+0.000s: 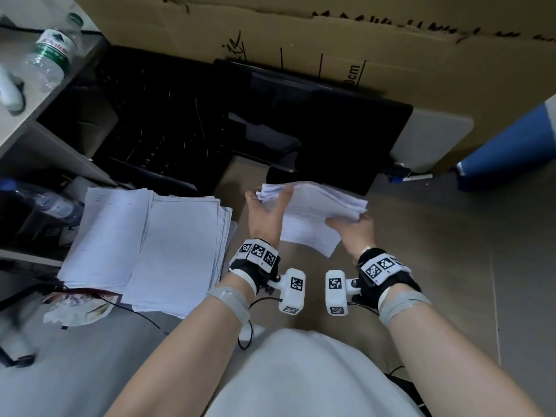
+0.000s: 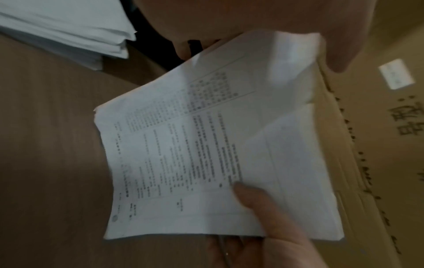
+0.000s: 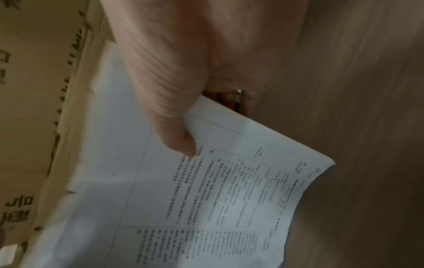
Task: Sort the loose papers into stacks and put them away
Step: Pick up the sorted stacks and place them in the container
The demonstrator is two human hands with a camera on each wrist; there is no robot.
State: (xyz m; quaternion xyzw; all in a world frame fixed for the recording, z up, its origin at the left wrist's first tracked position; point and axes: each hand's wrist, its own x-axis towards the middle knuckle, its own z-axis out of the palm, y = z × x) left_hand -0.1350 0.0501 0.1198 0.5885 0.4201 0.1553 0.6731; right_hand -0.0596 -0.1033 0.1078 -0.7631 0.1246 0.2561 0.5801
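A large brown cardboard box (image 1: 331, 34), marked with black handwriting and printed characters, stands along the far side of a wood-grain floor (image 1: 436, 251). A clear plastic water bottle with a green label (image 1: 49, 55) lies on a grey shelf (image 1: 27, 115) at left; a second bottle with a blue cap (image 1: 42, 203) lies in the compartment below. A black tray (image 1: 316, 136) sits before the box, with a blue-capped marker (image 1: 410, 177) and a blue-and-white object (image 1: 517, 142) at right.
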